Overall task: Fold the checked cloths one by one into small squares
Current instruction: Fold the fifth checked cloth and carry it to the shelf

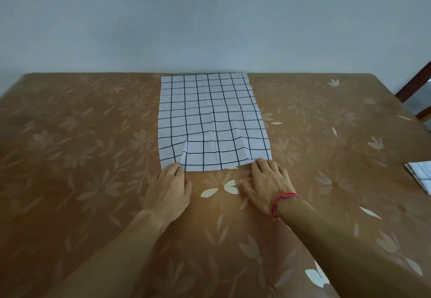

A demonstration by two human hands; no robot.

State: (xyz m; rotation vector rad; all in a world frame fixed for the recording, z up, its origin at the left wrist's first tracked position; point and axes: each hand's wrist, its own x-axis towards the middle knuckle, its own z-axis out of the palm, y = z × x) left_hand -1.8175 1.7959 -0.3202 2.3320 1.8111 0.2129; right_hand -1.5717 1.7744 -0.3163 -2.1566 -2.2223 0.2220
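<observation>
A white checked cloth (210,120) with dark grid lines lies spread flat in the middle of the table, reaching to the far edge. My left hand (170,188) is at its near left corner, fingertips pinching the edge, where a small ridge of fabric rises. At the near right corner my right hand (265,181) has its fingers curled on the cloth's edge; the fingertips are hidden. A red thread band sits on the right wrist.
The table (93,134) wears a brown covering with a pale flower pattern. Another checked cloth (419,174), folded, lies at the right edge. A dark wooden chair frame (415,87) stands beyond the far right corner. A plain wall backs the table.
</observation>
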